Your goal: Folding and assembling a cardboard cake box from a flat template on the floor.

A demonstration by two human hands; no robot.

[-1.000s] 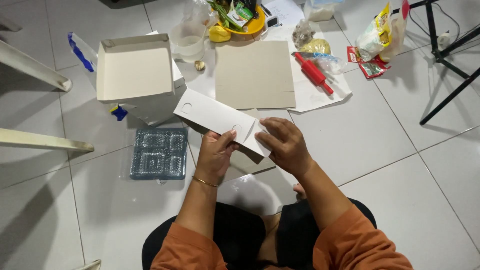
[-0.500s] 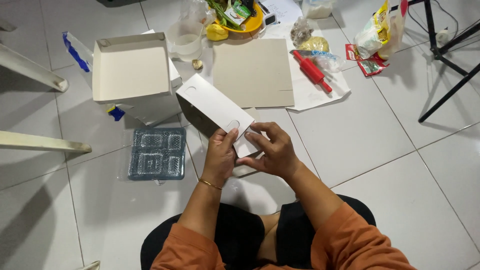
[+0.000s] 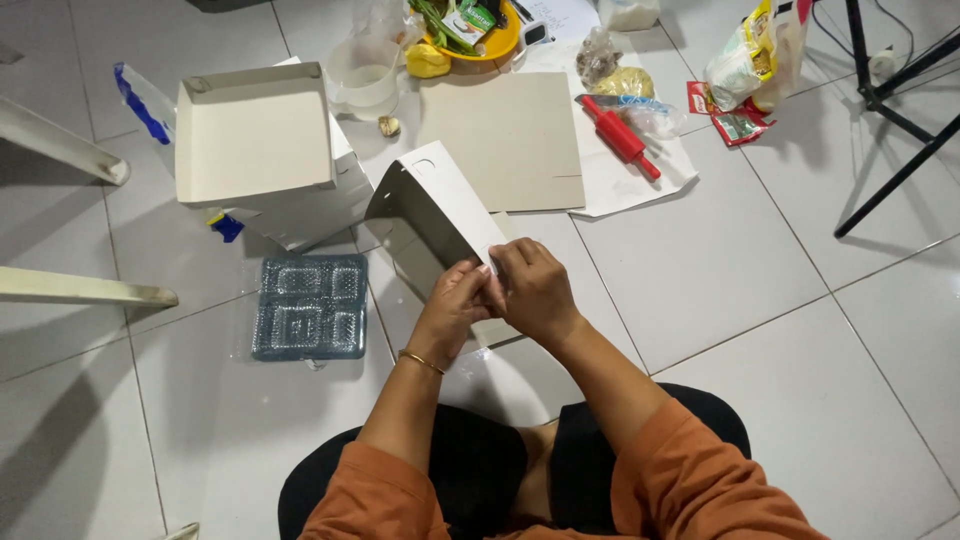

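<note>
Both of my hands hold a white cardboard box blank (image 3: 432, 212), partly folded so one panel stands up and leans away from me. My left hand (image 3: 458, 303), with a gold bangle on the wrist, pinches its near corner from the left. My right hand (image 3: 533, 287) presses on the same corner from the right, fingers closed over the fold. The far end of the blank points toward an assembled open white box (image 3: 258, 137) on the floor at upper left.
A clear compartmented plastic tray (image 3: 311, 306) lies left of my hands. A flat grey cardboard sheet (image 3: 510, 138), a red rolling pin (image 3: 620, 136), a clear jug (image 3: 362, 72), an orange bowl (image 3: 484, 34), snack packets (image 3: 757, 60) and a black tripod leg (image 3: 900, 110) lie beyond.
The blank lay nearly flat before; now one panel is folded up and turned away. Both hands have come together on its near corner.
</note>
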